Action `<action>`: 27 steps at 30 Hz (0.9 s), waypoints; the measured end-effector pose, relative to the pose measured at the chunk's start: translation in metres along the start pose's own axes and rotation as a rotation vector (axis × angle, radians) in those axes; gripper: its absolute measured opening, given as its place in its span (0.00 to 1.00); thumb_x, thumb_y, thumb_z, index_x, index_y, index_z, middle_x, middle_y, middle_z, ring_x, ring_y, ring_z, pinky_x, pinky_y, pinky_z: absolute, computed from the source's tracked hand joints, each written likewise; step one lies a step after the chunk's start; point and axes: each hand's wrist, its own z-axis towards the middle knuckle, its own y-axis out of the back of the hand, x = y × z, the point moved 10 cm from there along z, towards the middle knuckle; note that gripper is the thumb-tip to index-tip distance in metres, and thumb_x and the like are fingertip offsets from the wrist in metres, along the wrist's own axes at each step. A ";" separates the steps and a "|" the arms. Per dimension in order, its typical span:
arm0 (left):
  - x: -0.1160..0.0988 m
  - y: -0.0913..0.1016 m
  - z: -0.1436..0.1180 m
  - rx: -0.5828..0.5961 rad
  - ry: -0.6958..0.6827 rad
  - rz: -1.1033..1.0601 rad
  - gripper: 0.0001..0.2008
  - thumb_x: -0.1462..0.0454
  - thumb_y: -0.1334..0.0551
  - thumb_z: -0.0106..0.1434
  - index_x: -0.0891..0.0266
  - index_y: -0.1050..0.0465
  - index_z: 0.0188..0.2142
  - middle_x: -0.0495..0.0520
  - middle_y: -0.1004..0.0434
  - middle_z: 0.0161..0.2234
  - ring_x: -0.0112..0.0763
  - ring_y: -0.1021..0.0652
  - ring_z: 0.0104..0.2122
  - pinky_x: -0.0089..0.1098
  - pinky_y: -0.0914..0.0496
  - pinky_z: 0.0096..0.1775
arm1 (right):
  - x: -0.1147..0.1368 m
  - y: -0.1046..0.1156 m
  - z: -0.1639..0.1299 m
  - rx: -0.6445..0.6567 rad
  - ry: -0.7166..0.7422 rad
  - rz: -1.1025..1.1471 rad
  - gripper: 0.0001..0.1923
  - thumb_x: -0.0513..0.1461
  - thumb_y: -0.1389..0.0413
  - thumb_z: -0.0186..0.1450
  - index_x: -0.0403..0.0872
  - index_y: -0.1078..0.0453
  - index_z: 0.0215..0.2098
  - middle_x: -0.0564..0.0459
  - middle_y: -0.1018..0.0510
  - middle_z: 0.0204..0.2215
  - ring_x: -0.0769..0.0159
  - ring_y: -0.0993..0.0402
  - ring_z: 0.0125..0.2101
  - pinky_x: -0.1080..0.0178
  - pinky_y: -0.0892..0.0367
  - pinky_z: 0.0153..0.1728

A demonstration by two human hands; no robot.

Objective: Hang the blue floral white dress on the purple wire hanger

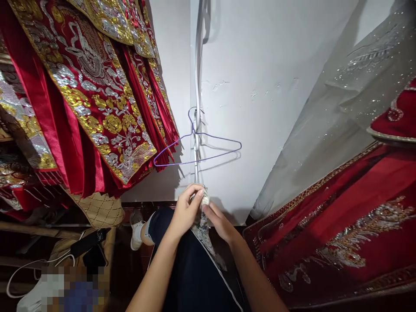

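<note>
At the middle of the view, my left hand (187, 210) pinches the top of a grey-white patterned piece of fabric (204, 236) between thumb and fingers. My right hand (221, 223) grips the same fabric from the other side, its thumb close to my left thumb. A bunched cream part shows between the two thumbs. Below my hands the fabric hangs down over my dark clothing, with a thin white edge or cord (216, 265) running along it. Just above, a purple wire hanger (198, 135) hangs bare on the wall. Some fingertips are hidden behind the fabric.
Red garments with gold and silver embroidery (107, 95) hang at the left. At the right hang a sheer sparkling veil (312, 112) and a red beaded garment (341, 216). A white cable (196, 73) runs down the wall. A wooden stool (110, 242) holds dark devices, lower left.
</note>
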 end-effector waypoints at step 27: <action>0.044 0.119 0.022 0.336 0.113 1.008 0.17 0.51 0.43 0.65 0.61 0.23 0.37 0.61 0.21 0.46 0.45 0.22 0.45 0.37 0.31 0.49 | 0.060 0.133 0.128 -0.233 0.128 -0.740 0.15 0.47 0.44 0.57 0.46 0.36 0.19 0.58 0.36 0.18 0.68 0.40 0.24 0.66 0.46 0.26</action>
